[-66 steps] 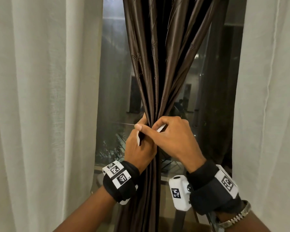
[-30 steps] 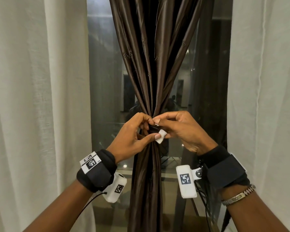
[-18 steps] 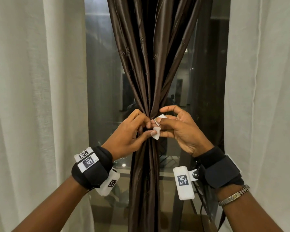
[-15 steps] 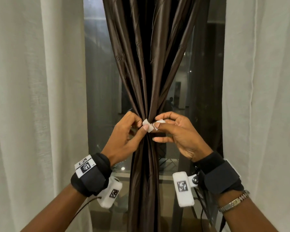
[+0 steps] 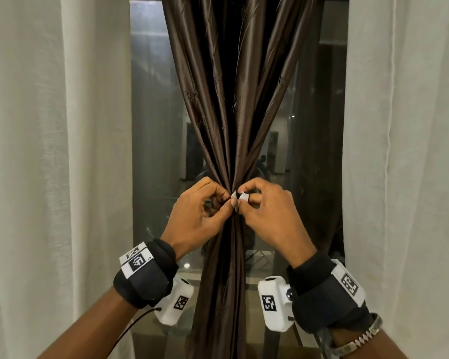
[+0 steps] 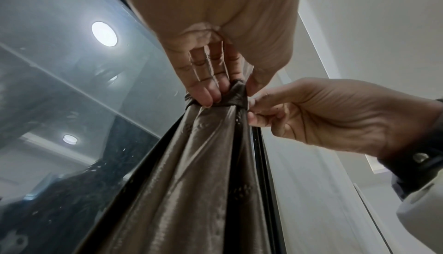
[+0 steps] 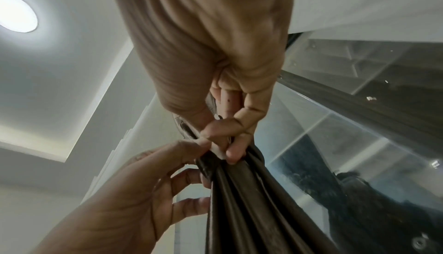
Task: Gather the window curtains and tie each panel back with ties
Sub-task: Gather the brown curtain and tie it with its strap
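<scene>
A brown satin curtain panel hangs in the middle of the window, gathered to a narrow waist. A brown tie band wraps that waist, and its two white ends meet at the front. My left hand pinches the left white end between thumb and forefinger. Beside it, my right hand pinches the right white end. In the left wrist view the left hand has its fingertips on the band. The right wrist view shows the right hand pinching a white tab against the folds.
White sheer curtains hang at the left and right of the brown panel. Dark window glass behind it shows reflections. A black window frame runs just behind the gathered folds.
The right hand came off the left hand and the wrapped waist. Both hands brought the white tie ends round to the front, where they now meet side by side.
</scene>
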Available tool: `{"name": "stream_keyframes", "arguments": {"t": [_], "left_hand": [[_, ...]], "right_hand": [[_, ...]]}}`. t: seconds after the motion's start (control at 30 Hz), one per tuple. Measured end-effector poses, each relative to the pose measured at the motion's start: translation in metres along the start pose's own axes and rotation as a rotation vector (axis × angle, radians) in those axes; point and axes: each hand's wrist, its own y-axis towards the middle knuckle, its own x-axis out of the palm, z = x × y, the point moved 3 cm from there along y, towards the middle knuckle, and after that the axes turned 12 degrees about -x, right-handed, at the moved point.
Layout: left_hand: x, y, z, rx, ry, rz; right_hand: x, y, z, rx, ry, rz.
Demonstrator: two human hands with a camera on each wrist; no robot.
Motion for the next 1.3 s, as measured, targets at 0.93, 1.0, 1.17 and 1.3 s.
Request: {"name": "stream_keyframes", "arguments": {"t": [0.93,1.0,1.17,1.3], "left_hand": [[-0.022,0.007,-0.003,-0.378,-0.309,0.009],[-0.03,0.01,-0.001,-0.412,-0.347,0.06],[-0.038,0.029,-0.001,-0.434,-0.367,0.217],[-0.04,0.039,0.005,-0.329,-0.25,0.266]], "right_hand": [[0.008,0.004,0.003,0.05,0.063,-0.222],[-0.005,0.009,0.002,0.112,0.227,-0.15],[-0.025,0.032,0.007,0.192,0.316,0.282],[-0.012,0.055,0.01,0.138,0.436,0.267]]}}
